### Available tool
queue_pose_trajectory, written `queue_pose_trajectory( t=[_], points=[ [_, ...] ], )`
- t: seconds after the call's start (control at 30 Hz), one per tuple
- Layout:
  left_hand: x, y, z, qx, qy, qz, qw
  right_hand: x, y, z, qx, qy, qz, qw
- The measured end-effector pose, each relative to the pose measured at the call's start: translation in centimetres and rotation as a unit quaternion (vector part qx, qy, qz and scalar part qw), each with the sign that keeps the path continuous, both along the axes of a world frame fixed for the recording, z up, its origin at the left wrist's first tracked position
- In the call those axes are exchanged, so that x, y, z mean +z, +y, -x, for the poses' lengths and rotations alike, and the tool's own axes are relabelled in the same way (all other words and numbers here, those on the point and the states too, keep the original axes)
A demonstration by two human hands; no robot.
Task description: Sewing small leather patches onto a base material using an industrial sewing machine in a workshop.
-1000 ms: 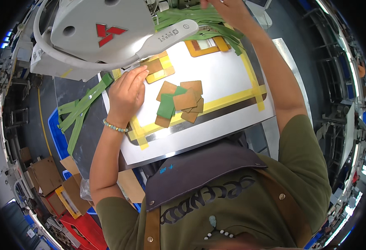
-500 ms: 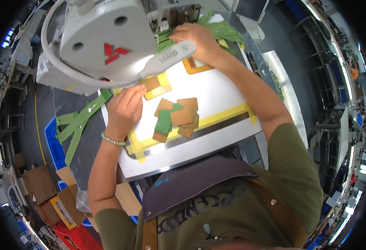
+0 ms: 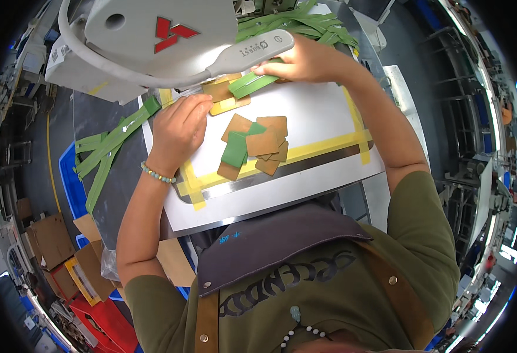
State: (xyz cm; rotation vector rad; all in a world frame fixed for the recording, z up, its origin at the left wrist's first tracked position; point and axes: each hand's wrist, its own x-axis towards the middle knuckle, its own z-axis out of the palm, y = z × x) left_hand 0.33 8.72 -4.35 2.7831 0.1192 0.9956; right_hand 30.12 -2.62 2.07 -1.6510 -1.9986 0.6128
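Note:
My left hand point(image 3: 181, 126) has its fingers bent and pressed together, the tips at the left edge of a brown patch point(image 3: 218, 90). That patch lies over a yellow template point(image 3: 230, 105) below the sewing machine head point(image 3: 152, 38). In my right hand point(image 3: 314, 62) is a flat green strap point(image 3: 251, 85), pinched near its upper end. The strap slants down so that its free end overlaps the patch's right side. A grey lamp point(image 3: 252, 50) on a bent arm hides some of the right fingers. Loose brown patches point(image 3: 262, 143) and green pieces point(image 3: 234, 150) lie nearer me.
More green straps point(image 3: 305, 23) are heaped at the far right, and others point(image 3: 114, 144) lie on the dark table at left. Yellow tape point(image 3: 305, 154) borders the white work surface point(image 3: 323, 109). Cardboard boxes point(image 3: 52, 241) and a blue bin point(image 3: 73, 182) stand on the left.
My right hand has come from the far strap heap toward me, bringing a green strap onto the brown patch. The left hand remains at the patch. The whole view has shifted slightly.

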Motion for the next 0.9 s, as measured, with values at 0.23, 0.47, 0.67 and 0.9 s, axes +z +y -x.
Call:
queue_pose_trajectory(
  t=[0.23,0.47,0.67,0.9],
  points=[
    [0.3,-0.6,-0.7,0.001,0.054,0.016,0.998,-4.8,1.9,2.5,-0.058,-0.05,-0.012,0.997],
    [0.2,-0.5,-1.2,-0.002,0.093,0.04,0.995,-2.0,0.2,1.4,-0.032,-0.035,-0.04,0.998],
    [0.1,-0.5,-1.1,-0.001,0.097,0.021,0.995,4.2,-3.2,-4.3,-0.127,-0.101,0.165,0.973],
    [0.1,-0.5,-1.2,-0.004,0.087,0.022,0.996,2.1,-2.3,-4.5,-0.06,-0.188,-0.163,0.967]
  ],
)
